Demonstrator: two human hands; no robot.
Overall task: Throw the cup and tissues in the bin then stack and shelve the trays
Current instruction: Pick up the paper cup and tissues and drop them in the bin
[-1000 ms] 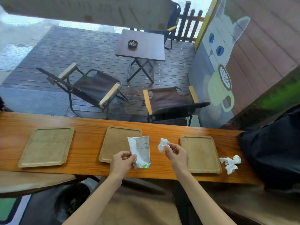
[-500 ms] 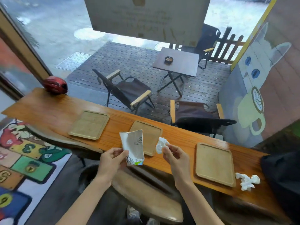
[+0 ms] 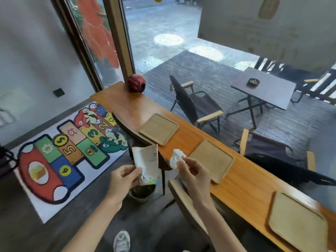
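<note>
My left hand [image 3: 122,180] grips a flattened white paper cup [image 3: 147,163] by its lower edge, held upright over the floor. A crumpled white tissue [image 3: 176,159] is pinched in the fingers of my right hand [image 3: 193,172], just right of the cup. Three wooden trays lie apart on the long wooden counter [image 3: 127,104]: a far tray [image 3: 159,128], a middle tray [image 3: 212,160] and a near tray [image 3: 298,221]. Directly below the cup, on the floor, stands a small round bin [image 3: 141,193] with dark contents.
A red helmet [image 3: 136,83] sits at the counter's far end by the window frame. A colourful game rug [image 3: 61,153] covers the floor on the left. A wooden bench [image 3: 183,199] runs under the counter. Chairs and a table stand outside on the deck.
The view has swung left and down, away from the counter's right end. Both hands, still holding cup and tissue, have moved off the counter to above the floor bin. The second tissue is out of view.
</note>
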